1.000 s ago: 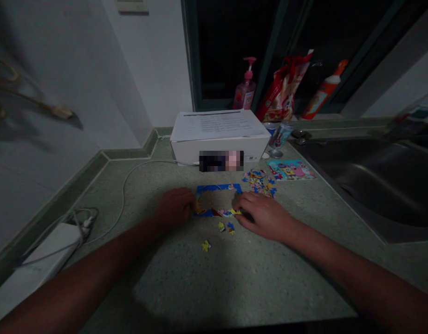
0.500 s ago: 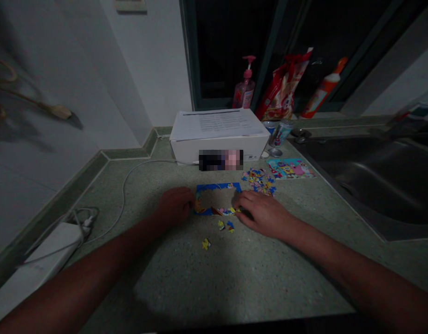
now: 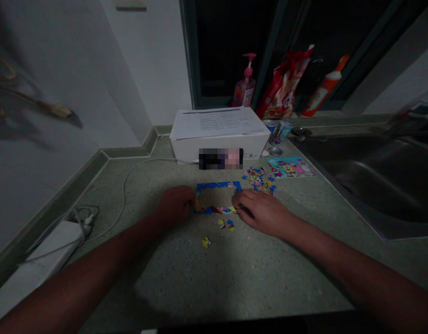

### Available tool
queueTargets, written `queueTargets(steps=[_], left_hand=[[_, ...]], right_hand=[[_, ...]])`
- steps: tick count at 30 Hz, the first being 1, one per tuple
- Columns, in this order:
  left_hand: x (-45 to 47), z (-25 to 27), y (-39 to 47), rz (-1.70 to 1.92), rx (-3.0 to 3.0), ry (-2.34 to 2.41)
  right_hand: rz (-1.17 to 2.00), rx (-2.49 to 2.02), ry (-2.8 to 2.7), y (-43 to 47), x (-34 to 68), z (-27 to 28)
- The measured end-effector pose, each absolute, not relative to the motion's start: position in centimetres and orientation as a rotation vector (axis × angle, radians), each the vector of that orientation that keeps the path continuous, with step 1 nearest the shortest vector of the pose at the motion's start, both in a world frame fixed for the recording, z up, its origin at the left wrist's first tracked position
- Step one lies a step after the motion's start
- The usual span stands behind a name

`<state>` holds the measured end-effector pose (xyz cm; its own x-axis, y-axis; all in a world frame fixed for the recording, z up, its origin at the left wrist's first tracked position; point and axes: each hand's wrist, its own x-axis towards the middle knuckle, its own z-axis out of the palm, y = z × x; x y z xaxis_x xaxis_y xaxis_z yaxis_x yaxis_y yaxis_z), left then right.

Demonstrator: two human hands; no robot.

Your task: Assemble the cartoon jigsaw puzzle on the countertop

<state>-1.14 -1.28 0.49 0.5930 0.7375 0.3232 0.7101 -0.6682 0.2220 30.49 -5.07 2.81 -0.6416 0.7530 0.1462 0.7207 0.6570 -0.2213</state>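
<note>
Flanking puzzle border (image 3: 219, 185) at frame centre, left hand (image 3: 175, 204) and right hand (image 3: 261, 208) curl at its sides, can't tell if gripping; edges look mostly joined, middle unfilled, piece pile (image 3: 258, 180) right of centre and three loose pieces (image 3: 221, 224) below unplaced.

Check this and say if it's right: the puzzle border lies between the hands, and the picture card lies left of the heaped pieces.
One thing is wrong: in the head view, the picture card lies right of the heaped pieces, toward the sink. The rest stands: the puzzle border lies between the left hand and the right hand.
</note>
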Motion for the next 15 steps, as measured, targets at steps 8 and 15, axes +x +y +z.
queueTargets(steps=[8, 15], left_hand=[[-1.1, 0.6, -1.3, 0.630, 2.746, 1.235], [-1.1, 0.4, -1.3, 0.623, 2.739, 1.249]], right_hand=[[0.163, -1.188, -2.619, -5.2, 30.3, 2.8], [0.186, -0.841, -2.558, -7.1, 28.1, 2.5]])
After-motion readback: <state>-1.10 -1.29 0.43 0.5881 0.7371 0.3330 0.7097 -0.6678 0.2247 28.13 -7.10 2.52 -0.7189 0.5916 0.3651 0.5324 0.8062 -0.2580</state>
